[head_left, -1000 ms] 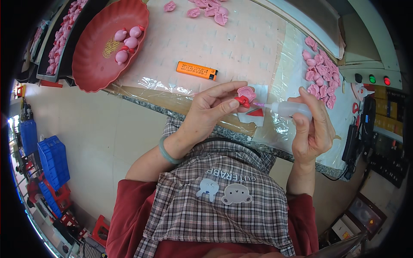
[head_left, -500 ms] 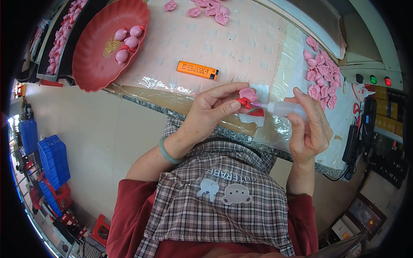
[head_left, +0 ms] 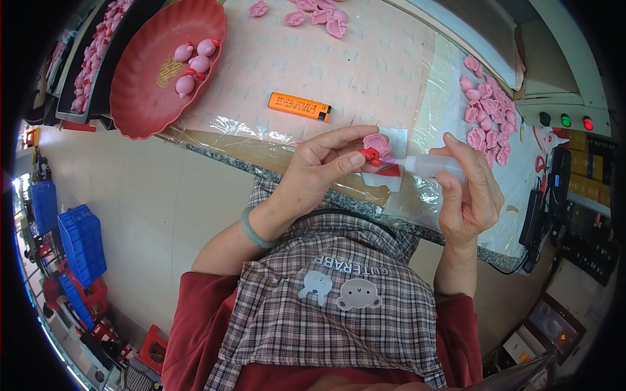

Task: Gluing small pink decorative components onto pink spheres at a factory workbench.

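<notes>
My left hand (head_left: 323, 160) pinches a small pink plastic half-shell (head_left: 376, 143) with a red bow-shaped piece (head_left: 371, 156) at its near edge. My right hand (head_left: 474, 189) is closed around a translucent white squeeze bottle (head_left: 435, 167) lying sideways. Its thin purple tip points left and meets the red piece, or comes very close to it. Under the hands lies a small white sheet (head_left: 395, 138) with a flat red patch on it. An orange lighter (head_left: 299, 106) rests on the table beyond my left hand.
A red scalloped dish (head_left: 140, 91) with several pink round pieces stands at the left. Behind it is a black tray (head_left: 77, 65) of pink parts. Pink shells (head_left: 490, 111) are heaped at the right, more (head_left: 319, 14) at the far side. The granite table edge (head_left: 261, 171) runs before me.
</notes>
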Action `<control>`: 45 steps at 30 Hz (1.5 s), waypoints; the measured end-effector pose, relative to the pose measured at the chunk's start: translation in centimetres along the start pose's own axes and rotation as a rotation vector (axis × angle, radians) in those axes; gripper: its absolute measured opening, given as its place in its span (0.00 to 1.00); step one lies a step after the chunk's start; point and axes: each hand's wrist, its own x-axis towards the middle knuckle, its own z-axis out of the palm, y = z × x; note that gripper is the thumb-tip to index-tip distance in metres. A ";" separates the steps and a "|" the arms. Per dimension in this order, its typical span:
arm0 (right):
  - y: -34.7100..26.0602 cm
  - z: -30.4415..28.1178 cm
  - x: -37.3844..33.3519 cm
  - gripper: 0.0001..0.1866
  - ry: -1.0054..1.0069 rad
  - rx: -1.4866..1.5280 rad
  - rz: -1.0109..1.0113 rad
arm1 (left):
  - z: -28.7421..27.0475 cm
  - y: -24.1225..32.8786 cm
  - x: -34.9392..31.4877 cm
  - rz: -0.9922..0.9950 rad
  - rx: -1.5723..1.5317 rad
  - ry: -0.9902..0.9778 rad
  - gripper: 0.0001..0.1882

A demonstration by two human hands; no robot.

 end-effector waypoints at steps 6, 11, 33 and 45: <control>1.2 0.0 -0.3 0.18 0.083 0.122 0.126 | -0.2 0.0 0.1 0.010 0.008 -0.010 0.23; 2.5 0.8 0.2 0.17 0.157 0.534 0.518 | -0.1 0.2 0.1 0.030 -0.005 -0.024 0.23; 5.6 3.3 1.8 0.21 -0.021 0.115 0.207 | 0.6 0.1 0.2 -0.020 -0.022 -0.042 0.25; 9.0 -6.4 -2.6 0.10 -0.134 -0.537 0.247 | 0.5 -0.3 0.2 -0.021 0.002 -0.041 0.25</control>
